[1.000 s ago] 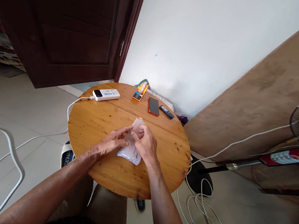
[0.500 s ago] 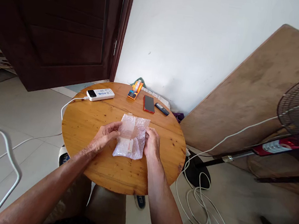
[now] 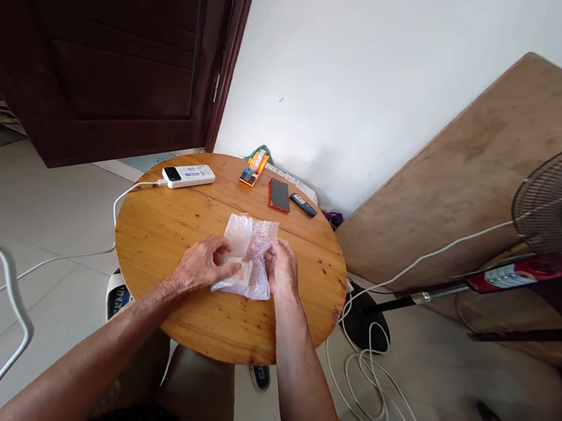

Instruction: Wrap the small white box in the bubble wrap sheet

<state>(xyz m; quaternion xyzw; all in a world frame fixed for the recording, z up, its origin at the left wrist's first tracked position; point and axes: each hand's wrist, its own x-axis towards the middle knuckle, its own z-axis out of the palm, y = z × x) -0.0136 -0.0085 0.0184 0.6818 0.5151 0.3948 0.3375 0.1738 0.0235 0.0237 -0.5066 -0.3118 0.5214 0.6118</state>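
A sheet of clear bubble wrap [image 3: 258, 282] lies on the round wooden table [image 3: 157, 244], partly folded. On its lower left part rests a small pale flat item [image 3: 243, 272], its details too small to tell. My left hand [image 3: 208, 263] reaches over the wrap's left side, its thumb on the pale item and its fingers curled at the wrap. At the right edge, my right hand [image 3: 281, 264] holds the wrap between thumb and fingers.
Toward the table's back are a white device [image 3: 188, 176] with a cable, an orange tape dispenser [image 3: 254, 169], a red-edged phone [image 3: 279, 195] and a dark small device [image 3: 303, 205]. A fan [image 3: 558, 199] stands at right.
My left hand has moved right and over the wrap, its thumb now on the pale item. The wrap's right part has drawn inward slightly with my right hand's fingers.
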